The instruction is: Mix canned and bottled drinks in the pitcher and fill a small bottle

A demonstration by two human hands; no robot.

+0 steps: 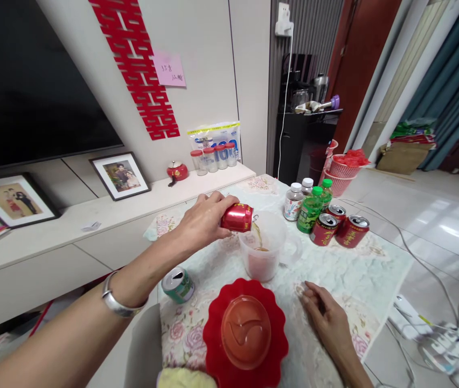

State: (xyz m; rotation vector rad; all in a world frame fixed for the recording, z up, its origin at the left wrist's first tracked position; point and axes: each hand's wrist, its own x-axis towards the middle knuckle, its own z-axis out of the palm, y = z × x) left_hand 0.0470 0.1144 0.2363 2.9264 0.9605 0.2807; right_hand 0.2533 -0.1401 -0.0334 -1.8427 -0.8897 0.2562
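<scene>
My left hand (209,215) is wrapped round a red drink can (238,217), tipped on its side with its mouth to the right. A thin brownish stream runs from it into a translucent plastic pitcher (260,264), which has some liquid at the bottom and a handle on its right. On the tablecloth, right of the pitcher, rests my right hand (328,315), fingers loosely bent and holding nothing. Nearest me is a red scalloped dish (213,337) with an orange-brown round lid or bowl (246,331) on it. A green opened can (178,285) stands below my left forearm.
Several red cans (353,231) stand at the table's right, beside green-capped bottles (310,210) and white-capped bottles (293,202). A yellow cloth (187,379) lies at the near edge. Red-lidded jars (210,160) and picture frames line the white cabinet (159,202). Cables trail over the floor.
</scene>
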